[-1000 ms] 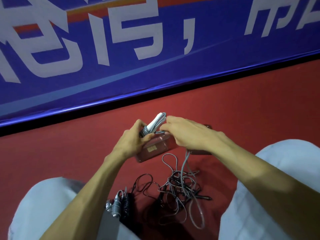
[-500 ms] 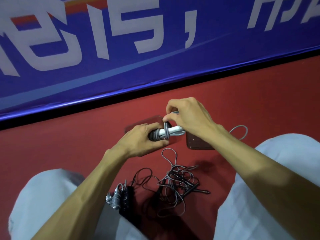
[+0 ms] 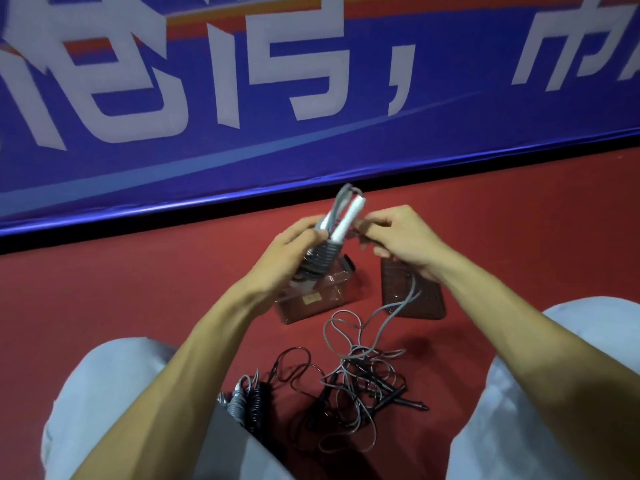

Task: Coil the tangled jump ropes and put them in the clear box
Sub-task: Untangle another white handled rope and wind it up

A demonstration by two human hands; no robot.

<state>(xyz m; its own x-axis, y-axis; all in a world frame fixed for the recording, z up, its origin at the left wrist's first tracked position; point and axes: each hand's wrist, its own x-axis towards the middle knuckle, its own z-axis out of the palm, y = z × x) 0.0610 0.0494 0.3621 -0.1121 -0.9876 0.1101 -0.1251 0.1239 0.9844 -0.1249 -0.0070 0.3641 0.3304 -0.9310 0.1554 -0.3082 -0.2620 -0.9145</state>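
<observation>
- Two knees in pale grey trousers [image 3: 104, 393] fill the bottom corners, above a red floor [image 3: 138, 299].
- Just beside the left knee lie two finished coils [image 3: 249, 401], one black and one grey. They are tight spirals set side by side.
- Between the knees sits a pile of tangled ropes [image 3: 360, 386]. Thin black and grey cords loop loosely over one another, and slim dark handles poke out to the right.
- Beyond the tangle stands the clear box [image 3: 322, 301], open, with a small label on its near wall and the red floor showing through.
- Its ribbed lid [image 3: 415, 299] lies flat on the floor just to the box's right.
- Above the box, the left hand [image 3: 294, 251] is clenched round a grey jump rope [image 3: 323, 252]. Grey cord is wound in close turns round the lower part of two white handles, which stick up and tilt right.
- The right hand [image 3: 398, 237] has curled fingers pinching the same rope's loose cord [image 3: 398, 308] near the handles. The cord drops across the lid into the tangle.
- Farthest off, a blue banner [image 3: 311, 150] with large white characters runs along the floor's edge.
</observation>
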